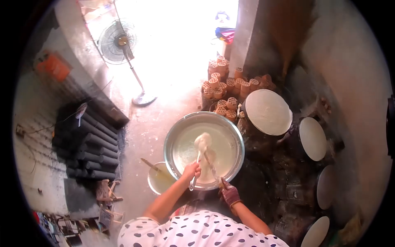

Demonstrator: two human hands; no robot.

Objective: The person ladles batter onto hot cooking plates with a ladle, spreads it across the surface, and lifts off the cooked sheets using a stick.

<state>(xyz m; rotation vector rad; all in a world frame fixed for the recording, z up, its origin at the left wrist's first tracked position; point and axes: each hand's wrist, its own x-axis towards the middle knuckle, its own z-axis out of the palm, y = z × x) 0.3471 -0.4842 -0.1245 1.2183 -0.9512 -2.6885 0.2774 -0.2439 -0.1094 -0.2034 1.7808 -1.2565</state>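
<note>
A wide metal basin point(168, 153) of pale, milky liquid stands in front of me. My left hand point(191, 170) is bare and closed round the handle of a white ladle point(198, 158). A lump of whitish dough or batter point(203, 142) sits at the ladle's head, over the liquid. My right hand point(229, 193) wears a dark reddish glove and grips a thin stick point(213, 171), whose far end meets the lump. Both hands are at the basin's near rim.
A small bucket point(150, 181) with a stick stands left of the basin. Round pale-topped pans point(268, 112) line the right side. Clay cylinders point(221, 103) stand ahead, black cylinders point(96, 142) are stacked left, and a standing fan point(122, 41) is farther off.
</note>
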